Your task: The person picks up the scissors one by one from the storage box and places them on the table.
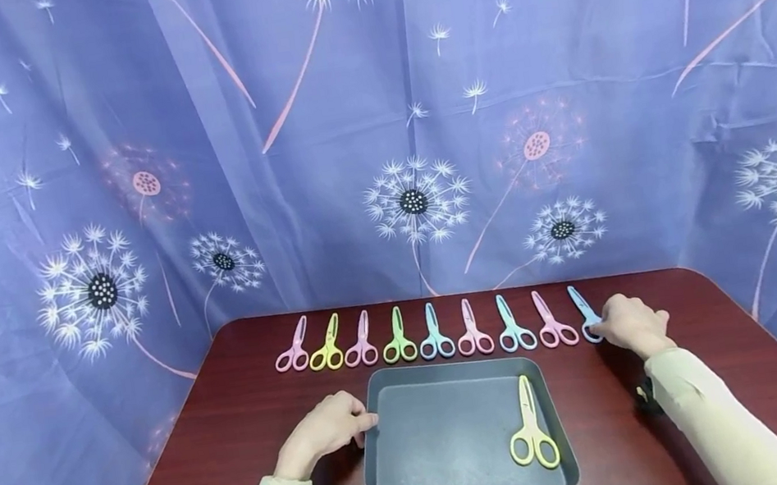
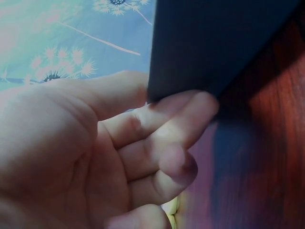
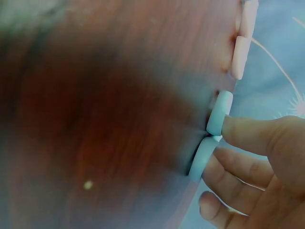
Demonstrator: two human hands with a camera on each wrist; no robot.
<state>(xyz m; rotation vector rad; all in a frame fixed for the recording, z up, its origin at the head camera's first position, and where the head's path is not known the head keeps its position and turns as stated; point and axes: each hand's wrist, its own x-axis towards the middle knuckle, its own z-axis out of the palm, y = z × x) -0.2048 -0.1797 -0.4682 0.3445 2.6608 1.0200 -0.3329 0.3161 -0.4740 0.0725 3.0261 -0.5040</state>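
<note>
A dark grey tray (image 1: 452,432) lies on the table with a pair of yellow scissors (image 1: 532,429) inside, at its right. My left hand (image 1: 329,429) pinches the tray's left rim; in the left wrist view, the thumb lies on one side of the tray wall (image 2: 205,43) and fingers on the other. At the right end of a row of scissors, my right hand (image 1: 631,320) holds the handle of a pair of blue scissors (image 1: 579,303). Thumb and fingers meet the blue handle loops (image 3: 220,114) in the right wrist view. The blades rest on the table, pointing away.
Several more scissors stretch along the far side of the table (image 1: 239,454), from pink scissors (image 1: 295,353) at the left to pink scissors (image 1: 552,323) beside the blue pair. Behind the table hangs a blue curtain (image 1: 323,202) with dandelion prints.
</note>
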